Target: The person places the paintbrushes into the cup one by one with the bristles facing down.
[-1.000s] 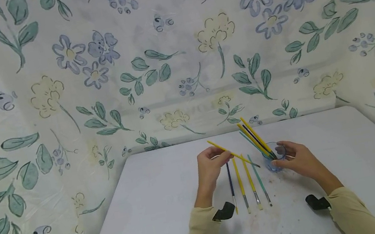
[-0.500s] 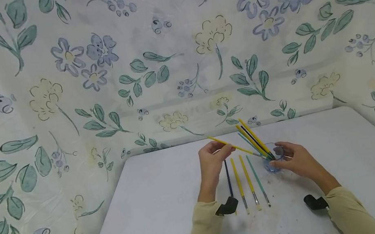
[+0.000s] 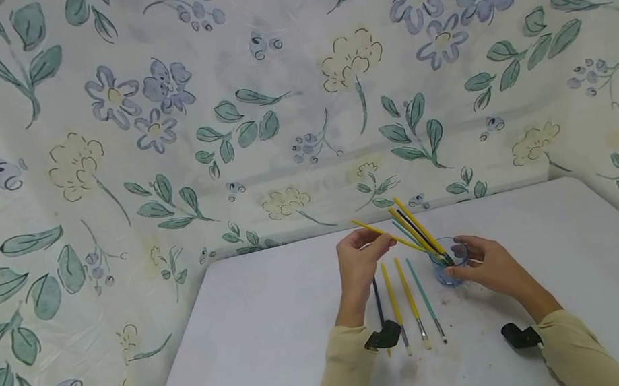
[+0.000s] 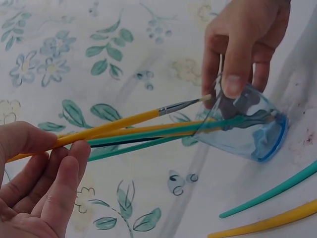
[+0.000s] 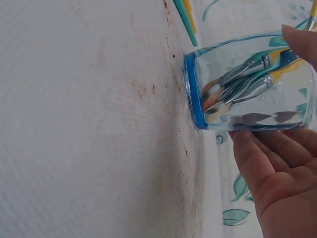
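Note:
A yellow paintbrush [image 4: 116, 123] is pinched between the thumb and fingers of my left hand [image 3: 359, 270], bristles angled down to the right. In the left wrist view its tip is at the mouth of a clear glass cup [image 5: 192, 91] with a blue base. My right hand [image 3: 492, 263] holds the cup on the table, thumb on one side and fingers on the other. Several paintbrushes [image 3: 416, 224], yellow, teal and dark blue, lean left in the cup, bristles down. Whether the held brush's tip is inside the rim, I cannot tell.
On the white table [image 3: 272, 336] lie a dark blue brush [image 3: 378, 301], two yellow brushes [image 3: 392, 298] and a teal brush [image 3: 426, 300] side by side, bristles toward me. Small reddish specks dot the tabletop near the cup. A floral sheet [image 3: 297, 120] hangs behind.
My left hand has moved right with the yellow paintbrush, bringing its tip from over the lying brushes to the cup's mouth. My right hand and the cup stay put.

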A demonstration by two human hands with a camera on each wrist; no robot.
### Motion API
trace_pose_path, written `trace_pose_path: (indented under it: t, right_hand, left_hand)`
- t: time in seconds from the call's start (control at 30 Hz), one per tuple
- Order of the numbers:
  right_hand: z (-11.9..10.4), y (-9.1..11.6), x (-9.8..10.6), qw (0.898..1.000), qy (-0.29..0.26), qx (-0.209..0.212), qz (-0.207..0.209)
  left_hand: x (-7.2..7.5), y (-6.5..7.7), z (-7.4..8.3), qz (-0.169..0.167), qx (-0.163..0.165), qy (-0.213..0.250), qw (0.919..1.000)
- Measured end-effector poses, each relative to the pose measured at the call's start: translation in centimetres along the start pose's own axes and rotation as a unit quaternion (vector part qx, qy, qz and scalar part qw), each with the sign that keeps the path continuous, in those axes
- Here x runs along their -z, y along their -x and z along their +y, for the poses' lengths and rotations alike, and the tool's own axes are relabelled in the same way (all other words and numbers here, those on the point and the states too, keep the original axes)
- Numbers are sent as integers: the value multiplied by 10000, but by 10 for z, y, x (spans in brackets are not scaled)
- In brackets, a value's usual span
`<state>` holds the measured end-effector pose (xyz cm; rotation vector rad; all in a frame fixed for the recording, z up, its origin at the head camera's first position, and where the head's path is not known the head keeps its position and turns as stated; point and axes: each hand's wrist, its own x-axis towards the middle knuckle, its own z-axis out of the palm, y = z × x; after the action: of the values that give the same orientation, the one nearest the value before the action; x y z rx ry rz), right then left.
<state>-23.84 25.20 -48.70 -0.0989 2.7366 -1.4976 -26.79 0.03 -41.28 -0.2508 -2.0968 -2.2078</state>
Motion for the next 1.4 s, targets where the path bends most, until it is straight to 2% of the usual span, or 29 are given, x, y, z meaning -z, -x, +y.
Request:
trace_pose_path:
  t: [0.63, 0.93, 1.4]
  right_hand:
    - [-2, 2, 2, 9999, -22, -133, 6]
    - [-2, 1, 1, 9999, -18, -125, 14]
    - [-2, 1, 0, 9999, -48, -117, 21]
  left_hand:
    - [-19, 1, -7, -186, -96, -606, 9979]
    - [-22, 2, -9, -234, -123, -923, 9954]
    - [-25, 4, -11, -419, -141, -951, 9945]
